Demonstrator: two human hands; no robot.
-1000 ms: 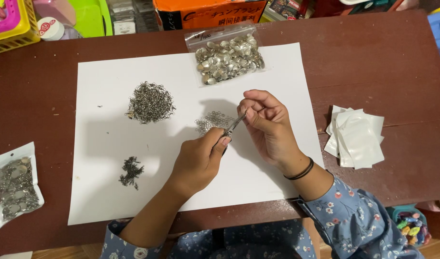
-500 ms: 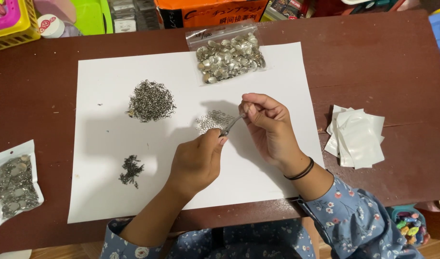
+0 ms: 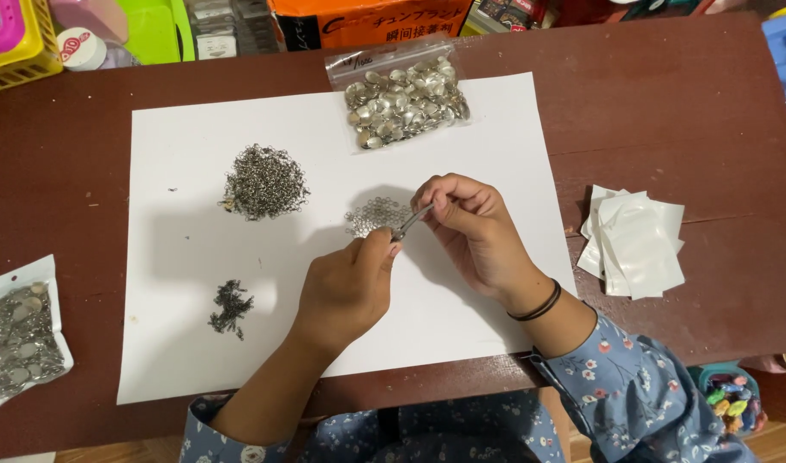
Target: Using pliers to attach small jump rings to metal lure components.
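While the small ring pile [image 3: 374,214] sits mid-sheet as before, the tweezers [image 3: 410,223] tip has dipped closer to its right edge. Right hand [image 3: 474,227] fingers pinch the tweezers; left hand [image 3: 348,287] fingers curl shut, thumb & forefinger at the tip. White paper [image 3: 496,137] underneath, button bag [image 3: 402,94] up top.
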